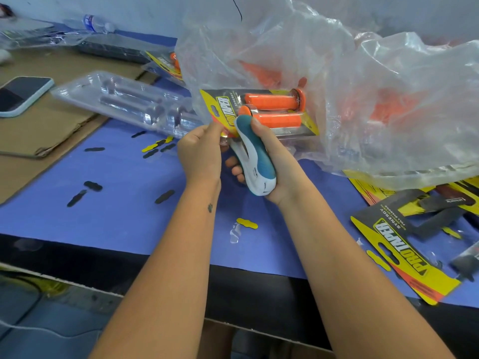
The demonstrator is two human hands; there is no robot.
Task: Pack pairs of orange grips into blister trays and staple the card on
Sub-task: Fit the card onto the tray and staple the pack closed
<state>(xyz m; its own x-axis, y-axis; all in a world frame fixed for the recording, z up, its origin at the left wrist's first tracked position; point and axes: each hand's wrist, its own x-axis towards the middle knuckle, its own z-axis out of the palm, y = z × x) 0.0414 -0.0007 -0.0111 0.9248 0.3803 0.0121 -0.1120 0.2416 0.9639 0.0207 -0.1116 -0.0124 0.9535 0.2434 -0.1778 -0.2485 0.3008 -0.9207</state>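
Both my forearms reach over blue bench. Right hand curled tight around teal-white stapler — its nose sits on lower corner of blister pack. Left hand pinches same corner of pack, fingers curled on card edge. Pack held up above bench, two orange grips inside, side by side. Just behind it, big clear plastic bag with more orange pieces. Empty blister tray at left, loose printed card at right — small punched scraps scattered on bench.
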